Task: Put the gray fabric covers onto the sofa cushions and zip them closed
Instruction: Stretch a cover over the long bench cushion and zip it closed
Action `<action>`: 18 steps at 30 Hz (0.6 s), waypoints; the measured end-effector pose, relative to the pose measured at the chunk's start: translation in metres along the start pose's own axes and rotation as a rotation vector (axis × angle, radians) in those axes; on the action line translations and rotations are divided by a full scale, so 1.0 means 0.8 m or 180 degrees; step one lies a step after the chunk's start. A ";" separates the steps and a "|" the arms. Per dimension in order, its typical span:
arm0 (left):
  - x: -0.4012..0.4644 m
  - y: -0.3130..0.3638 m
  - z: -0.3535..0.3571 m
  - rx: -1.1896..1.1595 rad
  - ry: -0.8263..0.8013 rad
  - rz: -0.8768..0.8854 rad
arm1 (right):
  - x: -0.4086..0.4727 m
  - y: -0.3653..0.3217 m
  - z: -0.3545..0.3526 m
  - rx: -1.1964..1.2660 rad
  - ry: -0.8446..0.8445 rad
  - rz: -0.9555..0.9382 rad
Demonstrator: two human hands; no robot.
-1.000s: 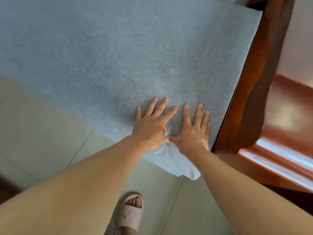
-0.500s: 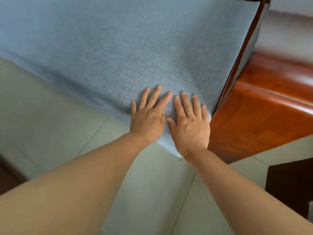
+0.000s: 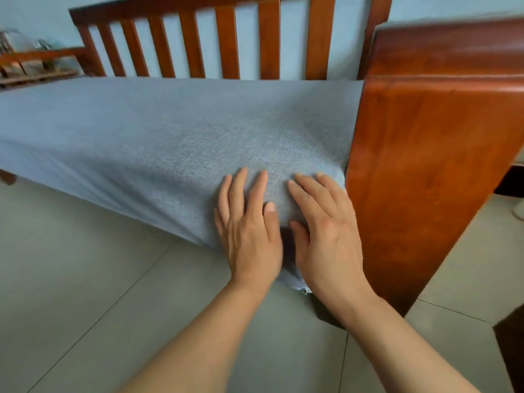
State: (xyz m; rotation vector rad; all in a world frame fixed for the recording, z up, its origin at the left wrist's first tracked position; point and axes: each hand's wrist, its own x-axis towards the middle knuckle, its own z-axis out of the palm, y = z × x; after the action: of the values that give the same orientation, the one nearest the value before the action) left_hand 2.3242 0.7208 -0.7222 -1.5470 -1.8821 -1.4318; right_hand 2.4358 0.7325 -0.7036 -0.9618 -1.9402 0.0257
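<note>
Both hands are now sliding lower over the covered cushion's front corner beside the wooden armrest. Left hand and right hand are lying flat, grasping nothing — best pressing evenly, seating the corner while keeping the zipper pull tucked under.

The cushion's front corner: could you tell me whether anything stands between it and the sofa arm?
Nothing visible does. The cushion already lies against the sofa arm, with both hands, left and right, flat on its corner.
</note>
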 end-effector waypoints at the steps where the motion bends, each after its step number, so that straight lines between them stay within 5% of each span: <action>1: -0.011 0.000 -0.002 -0.0054 0.0029 0.0084 | -0.012 0.003 -0.004 0.0062 0.0014 -0.0001; 5: -0.052 -0.003 -0.011 -0.0270 -0.0036 0.0055 | -0.057 0.002 -0.013 0.0170 0.0058 0.0242; 8: -0.088 -0.010 -0.013 -0.0502 -0.0030 -0.0488 | -0.098 0.003 -0.011 0.0429 -0.0045 0.0656; 14: -0.111 -0.007 0.001 -0.1770 -0.0689 -0.3452 | -0.129 0.017 0.009 0.0375 -0.0896 0.2188; 18: -0.102 0.002 0.016 -0.2518 -0.1517 -0.4341 | -0.113 0.020 0.027 0.0778 -0.1029 0.3018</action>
State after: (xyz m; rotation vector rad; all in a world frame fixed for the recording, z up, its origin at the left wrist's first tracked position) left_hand 2.3600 0.6865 -0.7879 -0.6483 -3.1646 -2.7646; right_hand 2.4523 0.6942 -0.7884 -1.6862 -1.5244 0.9818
